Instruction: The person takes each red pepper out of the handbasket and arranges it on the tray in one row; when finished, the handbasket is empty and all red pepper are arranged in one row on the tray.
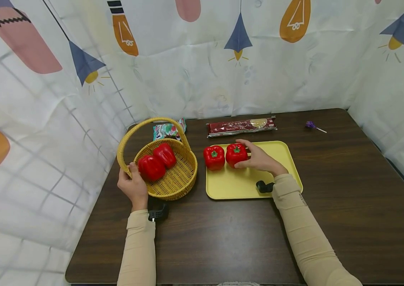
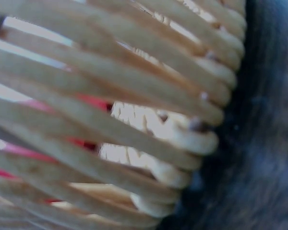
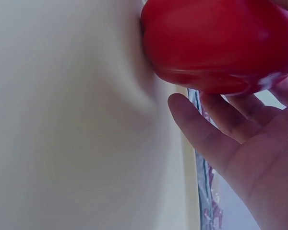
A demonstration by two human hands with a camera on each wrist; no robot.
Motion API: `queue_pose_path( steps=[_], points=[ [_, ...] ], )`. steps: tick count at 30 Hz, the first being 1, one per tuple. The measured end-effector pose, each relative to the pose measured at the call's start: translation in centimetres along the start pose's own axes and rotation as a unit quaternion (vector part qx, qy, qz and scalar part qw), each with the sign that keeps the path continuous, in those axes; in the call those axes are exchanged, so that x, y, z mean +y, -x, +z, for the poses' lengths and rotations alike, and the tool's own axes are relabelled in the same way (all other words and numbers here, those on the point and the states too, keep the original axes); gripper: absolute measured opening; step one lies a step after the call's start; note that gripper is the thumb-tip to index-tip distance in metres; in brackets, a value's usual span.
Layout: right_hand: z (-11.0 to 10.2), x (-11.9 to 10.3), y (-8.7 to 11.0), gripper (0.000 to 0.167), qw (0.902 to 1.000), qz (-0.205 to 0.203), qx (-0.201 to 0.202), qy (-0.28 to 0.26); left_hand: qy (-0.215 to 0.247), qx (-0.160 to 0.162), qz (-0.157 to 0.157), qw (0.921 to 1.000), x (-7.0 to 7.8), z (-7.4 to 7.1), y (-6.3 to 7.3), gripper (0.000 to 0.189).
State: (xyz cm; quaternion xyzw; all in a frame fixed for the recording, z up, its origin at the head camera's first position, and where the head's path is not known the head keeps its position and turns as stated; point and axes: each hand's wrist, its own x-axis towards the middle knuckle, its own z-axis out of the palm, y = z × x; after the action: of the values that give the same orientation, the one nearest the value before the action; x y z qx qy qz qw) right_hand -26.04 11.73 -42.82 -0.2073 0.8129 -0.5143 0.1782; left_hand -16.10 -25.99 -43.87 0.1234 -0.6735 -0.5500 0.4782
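Your dark brown bench [image 1: 348,198] carries everything. The yellow tray [image 1: 230,182] lies flat on it in front of you, within easy reach of your right side. Left of the tray is the wicker basket [image 1: 178,182]. Your left grip [image 1: 135,188] is curled round the foot of its handle — likely to stop it sliding or tipping. The long red spaghetti pack [image 1: 241,127] lies behind the tray and the small snack bag [image 1: 160,134] behind the basket, out of your way. Two red peppers [image 1: 151,167] lie inside the basket. On the tray, one pepper [image 1: 214,158] sits just beside the held pepper [image 1: 232,158]. Your right grip [image 1: 259,159] bends round this one, thumb near, fingers far — a good way to hold something round. Smallest, off right, lies a purple thing on a stick [image 1: 310,124].
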Motion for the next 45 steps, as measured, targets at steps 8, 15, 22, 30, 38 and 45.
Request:
queue_pose_path(
  steps=[8, 15, 22, 30, 38, 45],
  points=[
    [-0.8, 1.5, -0.3, 0.077, 0.9973, -0.044, 0.058, -0.004, -0.001, 0.004, 0.001, 1.0000, -0.1, 0.0, 0.0, 0.037],
    [-0.8, -0.6, 0.4, 0.061, 0.9830, -0.094, 0.156, -0.028, 0.001, 0.002, 0.001, 1.0000, -0.1, -0.1, 0.0, 0.039],
    [1.3, -4.4, 1.1, 0.043, 0.9684, -0.161, 0.170, -0.087, 0.001, 0.006, 0.007, 1.0000, 0.1, -0.2, 0.0, 0.040],
    [6.9, -8.4, 0.7, 0.032, 0.9698, -0.185, 0.117, -0.107, 0.009, 0.005, 0.009, 0.9999, 0.1, -0.2, 0.0, 0.029],
    [14.2, -8.3, -3.0, 0.031, 0.9738, -0.202, 0.071, -0.076, 0.062, 0.012, 0.078, 0.9950, 0.2, -0.1, 0.0, 0.052],
    [18.7, -8.8, -4.8, 0.040, 0.9750, -0.206, 0.059, -0.059, 0.059, 0.007, 0.091, 0.9941, 0.6, 0.0, 0.2, 0.067]
  ],
)
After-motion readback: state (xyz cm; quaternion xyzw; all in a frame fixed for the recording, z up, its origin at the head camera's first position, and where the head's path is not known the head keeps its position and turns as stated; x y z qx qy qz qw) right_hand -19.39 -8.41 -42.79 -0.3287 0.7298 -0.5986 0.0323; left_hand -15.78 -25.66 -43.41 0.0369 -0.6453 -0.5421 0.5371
